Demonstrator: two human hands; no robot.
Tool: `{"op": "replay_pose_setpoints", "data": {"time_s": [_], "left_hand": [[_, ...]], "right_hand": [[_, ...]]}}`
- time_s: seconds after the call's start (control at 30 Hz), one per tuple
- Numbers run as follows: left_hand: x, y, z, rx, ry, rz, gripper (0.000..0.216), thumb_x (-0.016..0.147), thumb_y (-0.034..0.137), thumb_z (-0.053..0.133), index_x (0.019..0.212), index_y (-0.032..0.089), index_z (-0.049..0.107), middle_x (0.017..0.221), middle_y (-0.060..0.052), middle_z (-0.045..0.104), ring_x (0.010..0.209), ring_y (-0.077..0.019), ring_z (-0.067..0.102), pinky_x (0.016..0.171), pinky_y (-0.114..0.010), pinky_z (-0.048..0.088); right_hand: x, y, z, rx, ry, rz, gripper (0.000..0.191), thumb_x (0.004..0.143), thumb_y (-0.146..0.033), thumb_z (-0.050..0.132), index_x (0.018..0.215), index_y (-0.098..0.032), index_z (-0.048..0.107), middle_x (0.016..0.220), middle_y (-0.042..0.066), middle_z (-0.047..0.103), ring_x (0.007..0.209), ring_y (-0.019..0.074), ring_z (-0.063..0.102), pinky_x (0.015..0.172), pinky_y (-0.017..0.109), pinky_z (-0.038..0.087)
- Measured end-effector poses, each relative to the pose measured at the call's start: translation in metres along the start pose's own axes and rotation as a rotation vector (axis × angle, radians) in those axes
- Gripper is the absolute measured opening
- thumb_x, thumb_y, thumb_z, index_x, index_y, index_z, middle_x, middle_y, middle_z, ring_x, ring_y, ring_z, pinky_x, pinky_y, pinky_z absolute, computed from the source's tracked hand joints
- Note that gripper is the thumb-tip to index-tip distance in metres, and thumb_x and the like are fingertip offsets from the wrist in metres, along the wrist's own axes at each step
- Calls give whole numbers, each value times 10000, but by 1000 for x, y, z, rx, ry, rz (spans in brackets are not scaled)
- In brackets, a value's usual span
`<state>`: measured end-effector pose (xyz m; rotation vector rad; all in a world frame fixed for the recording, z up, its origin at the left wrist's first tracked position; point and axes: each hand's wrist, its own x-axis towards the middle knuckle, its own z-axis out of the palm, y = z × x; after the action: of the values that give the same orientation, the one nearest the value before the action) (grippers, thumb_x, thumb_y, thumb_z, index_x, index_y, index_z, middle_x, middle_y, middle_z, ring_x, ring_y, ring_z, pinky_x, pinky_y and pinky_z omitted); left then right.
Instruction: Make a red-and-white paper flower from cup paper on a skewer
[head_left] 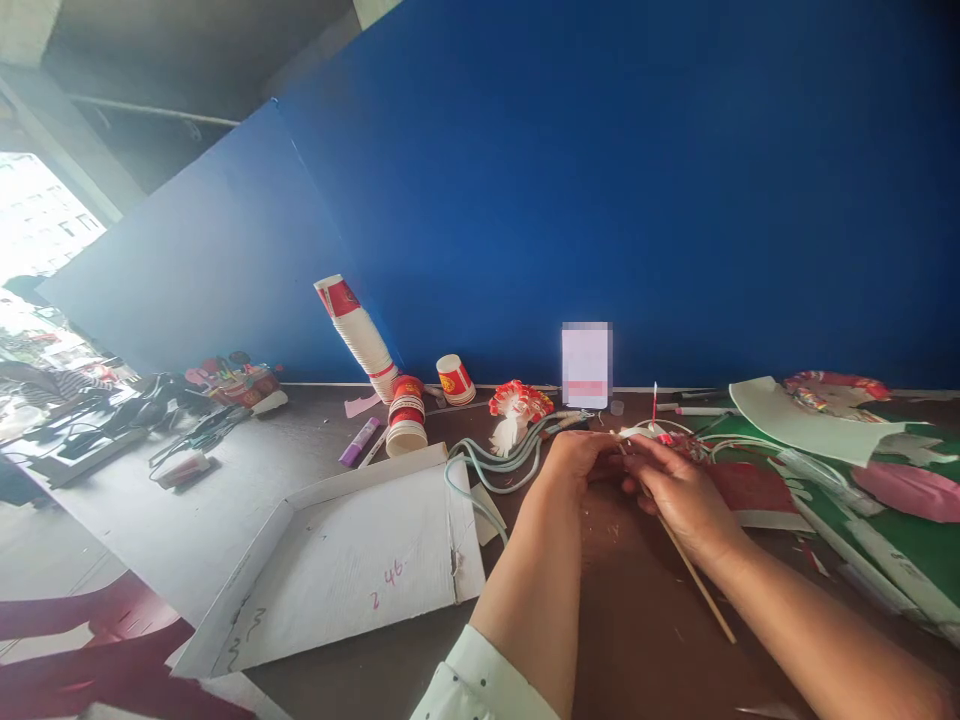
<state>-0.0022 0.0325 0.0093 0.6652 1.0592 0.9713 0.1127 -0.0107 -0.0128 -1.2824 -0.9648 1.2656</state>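
Both hands meet over the brown table, right of the middle. My right hand (pixel 679 495) is closed round a thin wooden stick (pixel 697 580), whose lower end slants down toward the table's front. My left hand (pixel 589 458) touches the right one with fingers bent inward; what they pinch is hidden. Just past the fingertips shows a small red and white piece (pixel 664 433), partly covered by the right hand. Beside the left wrist lies a bundle of pale tubes or cords (pixel 480 455). A red paper piece with a white edge (pixel 754 490) lies right of my right hand.
Left of my arms, a shallow white box (pixel 352 560) rests on the table. Behind it are stacked paper cups (pixel 367 345), a purple glue stick (pixel 360 442) and a red-white paper flower (pixel 517 410). A blue partition (pixel 600 200) stands behind. A green mat (pixel 919 535) with scraps lies right.
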Motion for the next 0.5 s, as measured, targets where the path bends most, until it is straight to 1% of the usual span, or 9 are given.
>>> {"op": "replay_pose_setpoints", "data": {"time_s": [0.1,0.23,0.5], "left_hand": [[0,1,0,7,3,-14,58,706,85,722,727,73,669,684,-67,661,528,-103,584,616,-246,514],[-1,3,1,4,10,-26,40,732,76,695,715,75,659,651,-54,642,520,-104,581,613,-247,506],[2,0,1,-16,31,9,107,690,85,743,678,83,637,621,-28,609,490,-86,546,582,-247,498]], "right_hand": [[-1,-2,0,55,-4,31,468,681,-306,685,1146,-254,661,720,4,639,563,133,547,400,208,322],[-4,-7,2,111,-10,75,455,673,-291,699,1123,-233,676,655,-9,607,555,114,527,404,186,316],[-4,-5,4,201,-32,117,484,672,-238,715,1154,-242,667,712,-9,626,567,89,499,399,156,282]]}}
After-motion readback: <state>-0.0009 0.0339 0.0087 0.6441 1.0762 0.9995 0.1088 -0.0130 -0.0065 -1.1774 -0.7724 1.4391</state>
